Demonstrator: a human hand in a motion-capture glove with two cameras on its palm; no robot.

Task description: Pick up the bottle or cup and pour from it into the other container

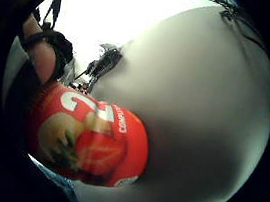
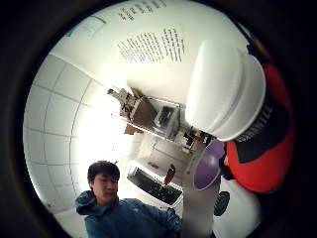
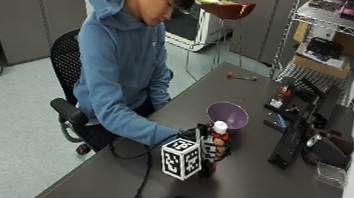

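One bottle (image 3: 219,134) and one bowl (image 3: 227,116) appear in the outside view, both on the dark counter (image 3: 247,187). The gloved right hand (image 3: 210,148) is wrapped around the bottle, which stands upright with its white cap showing above the fingers; whether its base touches the counter cannot be told. The forearm reaches forward from the seated person's blue sleeve (image 3: 134,130), low over the counter. The purple bowl sits just beyond the hand, near it but apart. One black stand (image 3: 297,130) stands to the side, nearer the wall.

Little finger side palm view: one bottle (image 1: 88,142) fills the area beside the palm, its red label printed with fruit and white lettering; a bare finger (image 1: 42,58) with a black strap lies along it.

Thumb side palm view: one white cap (image 2: 225,89) tops the bottle's red and black label (image 2: 262,144), close to the palm. One purple bowl (image 2: 207,166) lies just beside the bottle.
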